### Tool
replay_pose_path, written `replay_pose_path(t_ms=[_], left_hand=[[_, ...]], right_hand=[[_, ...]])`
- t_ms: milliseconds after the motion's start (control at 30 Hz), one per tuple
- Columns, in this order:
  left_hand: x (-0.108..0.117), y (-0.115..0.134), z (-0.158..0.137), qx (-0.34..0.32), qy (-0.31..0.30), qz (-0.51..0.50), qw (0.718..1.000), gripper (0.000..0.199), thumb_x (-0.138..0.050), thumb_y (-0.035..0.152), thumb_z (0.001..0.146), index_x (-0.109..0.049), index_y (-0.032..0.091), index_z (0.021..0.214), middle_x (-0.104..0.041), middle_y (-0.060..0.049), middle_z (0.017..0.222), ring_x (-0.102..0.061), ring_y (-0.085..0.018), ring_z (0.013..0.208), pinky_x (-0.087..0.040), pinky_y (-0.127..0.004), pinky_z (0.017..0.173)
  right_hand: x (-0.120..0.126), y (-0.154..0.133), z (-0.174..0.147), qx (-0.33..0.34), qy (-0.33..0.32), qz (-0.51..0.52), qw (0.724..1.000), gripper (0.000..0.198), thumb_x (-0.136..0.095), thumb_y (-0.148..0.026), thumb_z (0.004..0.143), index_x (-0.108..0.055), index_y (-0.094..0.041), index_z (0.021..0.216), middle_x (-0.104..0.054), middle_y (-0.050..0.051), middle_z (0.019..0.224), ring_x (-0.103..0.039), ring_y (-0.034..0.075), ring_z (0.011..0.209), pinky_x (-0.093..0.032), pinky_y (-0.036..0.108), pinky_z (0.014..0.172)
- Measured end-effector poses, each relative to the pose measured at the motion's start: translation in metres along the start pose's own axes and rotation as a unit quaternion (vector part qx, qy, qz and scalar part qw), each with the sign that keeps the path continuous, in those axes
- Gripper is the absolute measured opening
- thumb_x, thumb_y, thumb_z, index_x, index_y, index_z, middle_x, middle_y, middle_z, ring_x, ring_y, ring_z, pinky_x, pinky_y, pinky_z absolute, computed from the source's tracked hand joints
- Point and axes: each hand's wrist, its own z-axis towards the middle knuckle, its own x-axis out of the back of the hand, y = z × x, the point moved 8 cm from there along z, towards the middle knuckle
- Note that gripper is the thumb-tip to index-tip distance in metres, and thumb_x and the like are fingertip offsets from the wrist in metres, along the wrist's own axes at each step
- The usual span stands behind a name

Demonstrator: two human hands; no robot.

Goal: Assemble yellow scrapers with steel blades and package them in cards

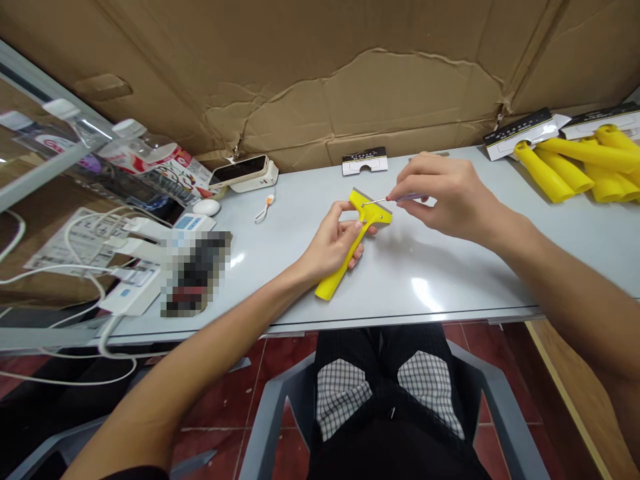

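Note:
My left hand point(334, 241) is closed around the neck of a yellow scraper point(332, 283), whose handle slants down toward the table's front edge. The scraper's wide head points up and away, with a thin metal blade along its far edge and two screws showing. In my right hand point(440, 193) is a slim screwdriver point(376, 201), pinched between thumb and fingers. Its thin shaft reaches left, and the tip meets the scraper head at the left screw. Part of the screwdriver's handle is hidden by my fingers.
A black-and-white card point(365, 162) lies behind my hands. Several yellow scrapers point(555, 177) with cards are piled at the right. A phone point(240, 171), a power strip point(135, 290), cables and plastic bottles point(165, 160) crowd the left. Cardboard point(400, 87) walls the back.

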Motion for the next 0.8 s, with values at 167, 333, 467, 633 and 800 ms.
replay_pose_path(t_ms=[167, 333, 467, 633, 800], left_hand=[[0.0010, 0.0002, 0.0007, -0.002, 0.003, 0.002, 1.000, 0.032, -0.070, 0.038, 0.113, -0.045, 0.026, 0.129, -0.085, -0.010, 0.119, -0.060, -0.007, 0.051, -0.048, -0.023, 0.044], [-0.0005, 0.0022, 0.0003, -0.005, 0.000, 0.007, 1.000, 0.029, -0.069, 0.037, 0.114, -0.046, 0.026, 0.129, -0.084, -0.009, 0.118, -0.061, -0.007, 0.051, -0.050, -0.023, 0.044], [-0.0005, 0.0031, -0.0004, 0.000, 0.007, 0.011, 1.000, 0.024, -0.064, 0.033, 0.116, -0.046, 0.026, 0.129, -0.083, -0.008, 0.116, -0.060, -0.007, 0.053, -0.050, -0.023, 0.044], [-0.0007, 0.0036, -0.0012, 0.003, 0.008, 0.010, 1.000, 0.025, -0.066, 0.034, 0.116, -0.046, 0.026, 0.129, -0.082, -0.007, 0.114, -0.060, -0.008, 0.053, -0.050, -0.022, 0.045], [0.0009, 0.0023, -0.0004, -0.001, 0.005, -0.003, 1.000, 0.030, -0.070, 0.037, 0.114, -0.045, 0.027, 0.128, -0.084, -0.008, 0.115, -0.060, -0.007, 0.052, -0.050, -0.022, 0.045]], right_hand=[[-0.0067, -0.0030, -0.0017, 0.032, -0.013, 0.022, 0.999, 0.023, -0.063, -0.015, 0.107, -0.080, -0.023, 0.094, -0.079, 0.009, 0.107, -0.072, 0.023, 0.092, -0.058, 0.040, 0.082], [-0.0050, -0.0023, -0.0017, 0.030, -0.021, 0.018, 0.999, 0.024, -0.064, -0.020, 0.108, -0.081, -0.023, 0.092, -0.081, 0.008, 0.104, -0.073, 0.022, 0.088, -0.056, 0.038, 0.080], [-0.0014, -0.0018, 0.0000, 0.000, -0.026, 0.010, 1.000, 0.020, -0.065, -0.026, 0.109, -0.085, -0.025, 0.107, -0.084, 0.008, 0.107, -0.075, 0.024, 0.092, -0.056, 0.040, 0.085], [0.0017, -0.0018, 0.0030, -0.060, -0.019, -0.003, 0.998, 0.017, -0.069, -0.030, 0.108, -0.083, -0.029, 0.118, -0.084, 0.007, 0.106, -0.076, 0.028, 0.096, -0.057, 0.044, 0.087], [-0.0027, -0.0105, 0.0039, -0.023, 0.002, 0.023, 0.999, 0.018, -0.062, -0.026, 0.108, -0.079, -0.027, 0.112, -0.077, 0.010, 0.111, -0.071, 0.027, 0.095, -0.058, 0.043, 0.082]])
